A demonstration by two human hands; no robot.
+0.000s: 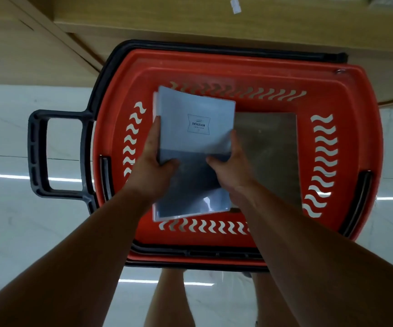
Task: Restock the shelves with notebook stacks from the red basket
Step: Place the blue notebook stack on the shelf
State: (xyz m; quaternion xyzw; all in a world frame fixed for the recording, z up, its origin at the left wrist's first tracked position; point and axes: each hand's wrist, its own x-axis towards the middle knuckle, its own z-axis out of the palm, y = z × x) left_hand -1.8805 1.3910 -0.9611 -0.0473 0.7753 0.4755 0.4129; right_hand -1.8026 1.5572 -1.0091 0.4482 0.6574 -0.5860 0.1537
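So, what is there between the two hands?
In the head view, the blue notebook stack spans the gap between the left hand and the right hand, above the red basket.

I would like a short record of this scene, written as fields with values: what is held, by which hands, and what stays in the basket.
held: notebook stack, in clear wrap
left hand: grips the stack's left edge
right hand: grips the stack's right edge
stack position: above the red basket
in basket: a dark flat stack on the right side
basket on: pale floor
behind: wooden shelf unit
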